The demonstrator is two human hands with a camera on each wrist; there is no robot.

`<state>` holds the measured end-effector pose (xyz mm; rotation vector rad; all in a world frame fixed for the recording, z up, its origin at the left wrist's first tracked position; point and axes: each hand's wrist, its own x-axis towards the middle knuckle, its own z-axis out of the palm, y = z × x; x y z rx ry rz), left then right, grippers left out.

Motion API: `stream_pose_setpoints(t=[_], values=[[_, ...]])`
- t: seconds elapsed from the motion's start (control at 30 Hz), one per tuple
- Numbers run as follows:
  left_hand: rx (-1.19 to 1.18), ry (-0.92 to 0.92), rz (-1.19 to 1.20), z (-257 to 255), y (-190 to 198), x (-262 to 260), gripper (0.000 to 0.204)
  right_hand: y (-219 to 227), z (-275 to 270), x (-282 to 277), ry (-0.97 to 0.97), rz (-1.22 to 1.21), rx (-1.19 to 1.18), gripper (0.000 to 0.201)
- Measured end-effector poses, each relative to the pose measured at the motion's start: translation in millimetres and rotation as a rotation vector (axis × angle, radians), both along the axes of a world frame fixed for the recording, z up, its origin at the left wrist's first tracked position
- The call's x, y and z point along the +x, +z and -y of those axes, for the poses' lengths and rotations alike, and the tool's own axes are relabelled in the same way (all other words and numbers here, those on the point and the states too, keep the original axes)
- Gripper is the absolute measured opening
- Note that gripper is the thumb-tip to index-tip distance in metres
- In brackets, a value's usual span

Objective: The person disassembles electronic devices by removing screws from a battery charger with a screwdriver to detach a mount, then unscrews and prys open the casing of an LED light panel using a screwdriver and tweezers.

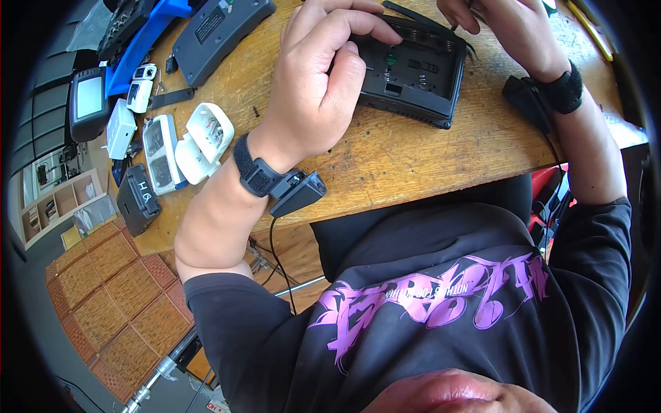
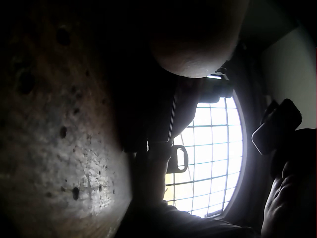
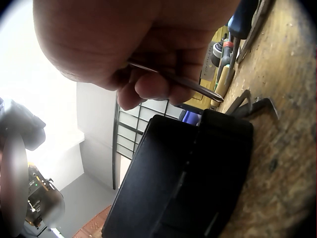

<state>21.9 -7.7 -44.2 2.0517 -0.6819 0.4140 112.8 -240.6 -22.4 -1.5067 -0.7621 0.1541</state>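
An open black plastic case (image 1: 413, 82) with coil springs and a small green part inside lies on the wooden bench in the head view. My left hand (image 1: 313, 82) grips its left side, thumb at the near edge and fingers bent over the inside. Past the case's far right corner, my right hand (image 1: 509, 27) holds a thin screwdriver (image 3: 193, 85). In the right wrist view its bare metal tip points down beside the case's corner, apart from it. The left wrist view is mostly dark, and the left fingers are hidden there.
A grey device (image 1: 220, 34) lies at the back left of the bench (image 1: 385, 162). White plastic housings (image 1: 206, 134) and a black box (image 1: 138, 199) stand at the left. Hand tools with coloured handles (image 3: 228, 54) lie beyond the right hand. Cables hang from both wrist cameras.
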Motion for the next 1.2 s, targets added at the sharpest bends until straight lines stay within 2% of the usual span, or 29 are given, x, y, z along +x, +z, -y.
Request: stream_pose_setpoints(t=[0.17,0.4,0.6,0.67,0.77,0.9,1.2], values=[[0.058,0.015,-0.005,6,11,-4,0.024,-3,1,2,0.026,-0.001,0.012,0.032],[-0.003,-0.006,-0.002,-1,-4,1,0.024,-6,1,4,0.053,0.008,0.018,0.03],[-0.019,-0.001,-0.045,-1,-2,-2,0.025,-6,1,5,0.062,0.024,0.009,0.03],[-0.03,0.017,-0.135,0,1,-4,0.025,-6,1,4,0.064,0.004,0.001,0.03],[-0.006,-0.027,-0.025,-1,-2,2,0.025,-5,1,3,0.053,-0.013,-0.01,0.029],[0.016,-0.016,-0.065,4,10,-5,0.025,-6,0,2,0.038,-0.022,0.017,0.028],[-0.004,-0.037,-0.018,-3,-5,2,0.026,-6,1,5,0.059,0.017,-0.015,0.03]])
